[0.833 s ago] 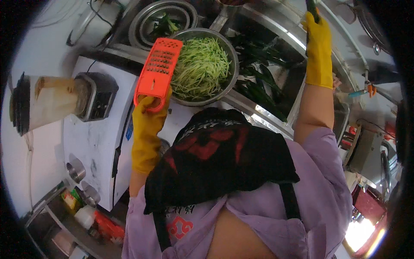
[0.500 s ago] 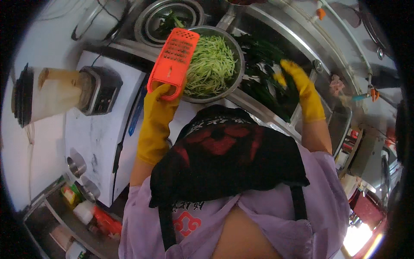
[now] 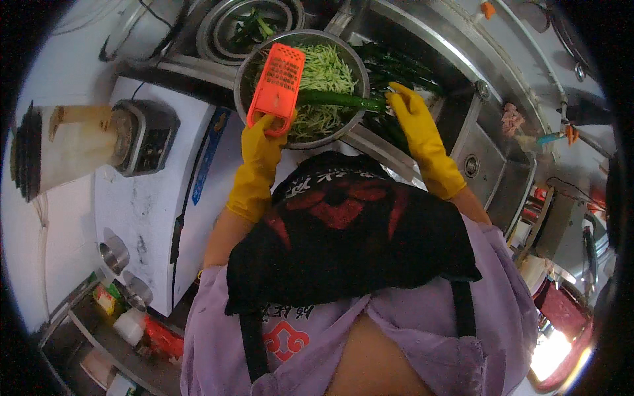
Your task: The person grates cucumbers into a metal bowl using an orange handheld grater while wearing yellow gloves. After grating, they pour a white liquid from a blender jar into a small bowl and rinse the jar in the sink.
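My left hand (image 3: 261, 142), in a yellow rubber glove, is closed round the handle end of an orange grater (image 3: 277, 82). The grater slants over the left part of a metal bowl (image 3: 364, 69) holding pale green shreds (image 3: 327, 66). My right hand (image 3: 413, 115), gloved in yellow too, pinches the right end of a long green cucumber (image 3: 343, 99). This cucumber lies across above the bowl, its left end close to the grater's edge; whether they touch I cannot tell. More dark green cucumbers (image 3: 403, 69) lie in the sink just beyond my right hand.
Nested metal bowls (image 3: 210, 36) with green pieces stand at the far left. A blender (image 3: 142, 138) rests on the white surface (image 3: 145, 211) at left. Right of the cucumbers is another metal basin (image 3: 481, 142); a pipe (image 3: 538, 59) runs along the wall.
My right hand has come left from over the sink, bringing a cucumber across the bowl. The left hand still holds the grater, now a little more upright.
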The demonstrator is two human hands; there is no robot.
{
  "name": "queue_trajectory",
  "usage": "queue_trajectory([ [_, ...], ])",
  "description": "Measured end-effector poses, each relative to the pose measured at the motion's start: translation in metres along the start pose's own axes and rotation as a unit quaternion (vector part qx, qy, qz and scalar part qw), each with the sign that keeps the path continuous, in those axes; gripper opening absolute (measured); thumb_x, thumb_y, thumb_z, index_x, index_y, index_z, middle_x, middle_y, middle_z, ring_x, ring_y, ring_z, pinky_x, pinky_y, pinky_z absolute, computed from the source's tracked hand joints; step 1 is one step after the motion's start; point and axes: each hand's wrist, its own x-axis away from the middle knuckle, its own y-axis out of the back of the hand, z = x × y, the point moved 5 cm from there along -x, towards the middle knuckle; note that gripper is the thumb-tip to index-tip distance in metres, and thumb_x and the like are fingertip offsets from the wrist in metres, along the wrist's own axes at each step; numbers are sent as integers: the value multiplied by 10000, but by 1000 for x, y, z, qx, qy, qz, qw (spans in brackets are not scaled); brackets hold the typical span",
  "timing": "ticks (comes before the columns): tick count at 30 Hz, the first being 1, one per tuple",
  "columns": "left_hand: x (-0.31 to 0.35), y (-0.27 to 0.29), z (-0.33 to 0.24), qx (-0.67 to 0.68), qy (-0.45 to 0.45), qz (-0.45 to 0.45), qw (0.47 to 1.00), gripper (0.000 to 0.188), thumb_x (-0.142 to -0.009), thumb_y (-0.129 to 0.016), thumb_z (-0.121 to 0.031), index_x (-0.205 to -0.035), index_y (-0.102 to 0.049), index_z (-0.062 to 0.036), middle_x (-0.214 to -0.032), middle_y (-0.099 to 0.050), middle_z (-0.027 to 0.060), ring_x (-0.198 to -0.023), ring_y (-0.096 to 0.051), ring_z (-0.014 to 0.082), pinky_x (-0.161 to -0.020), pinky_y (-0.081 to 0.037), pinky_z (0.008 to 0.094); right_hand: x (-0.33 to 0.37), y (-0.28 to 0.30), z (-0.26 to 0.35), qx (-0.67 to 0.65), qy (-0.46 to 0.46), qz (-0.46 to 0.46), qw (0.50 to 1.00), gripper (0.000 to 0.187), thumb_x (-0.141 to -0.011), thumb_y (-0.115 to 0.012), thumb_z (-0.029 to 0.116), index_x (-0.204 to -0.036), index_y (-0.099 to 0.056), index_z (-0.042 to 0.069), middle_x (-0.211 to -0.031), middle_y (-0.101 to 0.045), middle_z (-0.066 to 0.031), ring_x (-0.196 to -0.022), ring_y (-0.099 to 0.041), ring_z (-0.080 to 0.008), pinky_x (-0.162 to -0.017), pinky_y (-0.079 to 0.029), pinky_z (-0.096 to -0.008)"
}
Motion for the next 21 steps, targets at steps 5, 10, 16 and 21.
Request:
queue_trajectory([
  [5,-12,20,-4,9,-71,35,997,402,-885,-518,-13,-1285,-489,14,-1250,-564,173,-1095,-593,305,-852,-527,378,-21,-70,53,334,273,114,895,402,-844,-649,190,-1217,-577,59,-1093,-644,-177,-1012,-606,-329,-901,-460,-403],
  [10,-5,13,-56,-245,-220,-25,944,347,-838,-627,29,-1177,-566,70,-1229,-603,158,-1091,-603,219,-901,-484,295,-43,-87,49,505,147,197,828,423,-778,-686,179,-1190,-593,152,-965,-644,-175,-952,-598,-370,-822,-478,-453],
  [16,-1,16,-94,-465,-363,-80,804,313,-829,-683,-80,-1103,-626,60,-1180,-637,160,-1075,-618,226,-906,-487,310,-34,-48,127,457,206,184,846,421,-786,-718,264,-1190,-628,184,-1032,-657,-100,-974,-598,-341,-824,-483,-424],
  [21,-24,16,-79,-476,-285,-130,822,271,-835,-675,-113,-1061,-658,36,-1165,-645,148,-1068,-626,234,-896,-491,322,-23,-18,210,472,313,191,802,413,-790,-721,237,-1190,-634,189,-1009,-655,-87,-957,-598,-322,-812,-484,-407],
])
